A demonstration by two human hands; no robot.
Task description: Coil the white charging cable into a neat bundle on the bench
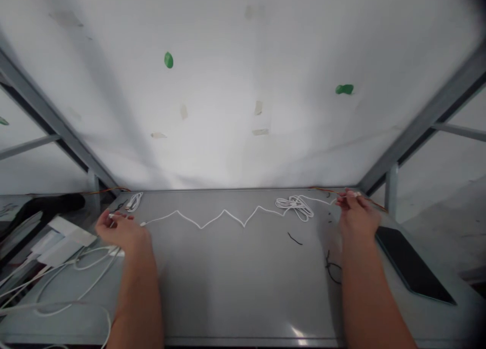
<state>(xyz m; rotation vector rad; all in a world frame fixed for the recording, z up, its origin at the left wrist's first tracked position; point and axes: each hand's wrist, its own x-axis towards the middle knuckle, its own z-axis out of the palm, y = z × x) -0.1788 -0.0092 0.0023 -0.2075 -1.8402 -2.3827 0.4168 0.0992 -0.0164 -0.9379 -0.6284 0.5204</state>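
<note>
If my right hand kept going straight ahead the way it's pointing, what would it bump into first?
Probably the thin orange wire along the table's back edge, just past the right hand; behind that stands the white wall. Depth is hard to judge here.

Your tabletop [235,278] looks like smooth grey laminate or painted metal with a soft sheen, and a bright glare sits at its near edge. The white cable [212,218] zigzagging along the far edge looks like smooth plastic. Near the right edge lies a glossy black phone [412,263], glass-like. Behind the far edge, the white backdrop [235,85] looks matt, framed by dull grey metal bars [425,121].
</note>
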